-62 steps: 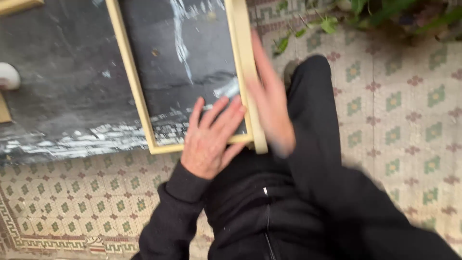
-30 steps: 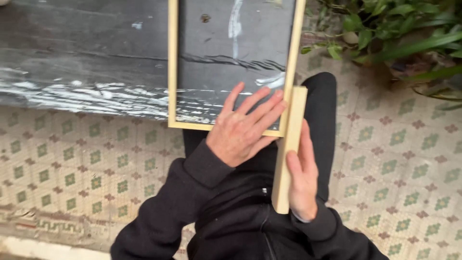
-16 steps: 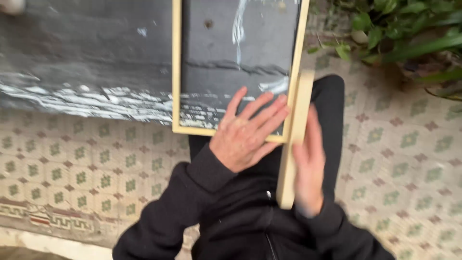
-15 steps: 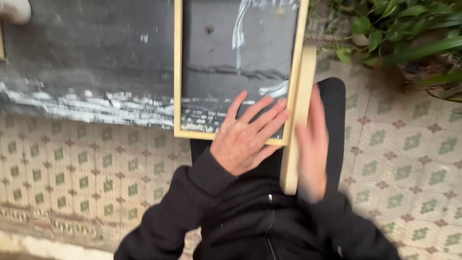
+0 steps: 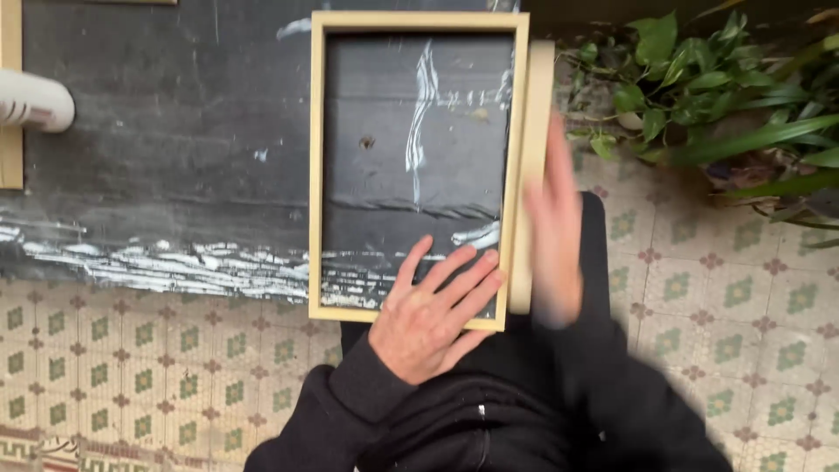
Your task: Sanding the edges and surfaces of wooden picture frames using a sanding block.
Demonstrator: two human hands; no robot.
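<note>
A pale wooden frame (image 5: 316, 166) lies on a dark, paint-streaked work surface (image 5: 175, 131), its near end overhanging the edge. My left hand (image 5: 428, 316) rests flat, fingers spread, on the frame's near right corner. My right hand (image 5: 553, 229), blurred by motion, holds a long pale wooden bar (image 5: 530, 144) pressed along the frame's right side. The bar runs from the frame's far corner down nearly to its near corner. Black sleeves cover both my arms.
A white rounded object (image 5: 33, 101) and another wooden strip (image 5: 10, 105) sit at the surface's left edge. Green leafy plants (image 5: 708, 87) stand at the right. Patterned floor tiles (image 5: 717, 297) lie below, and my black-clad legs are under the frame.
My right hand slid the wooden bar forward along the frame's right side, from near my lap up level with the frame. My left hand stayed on the near corner. The camera view tilted farther forward.
</note>
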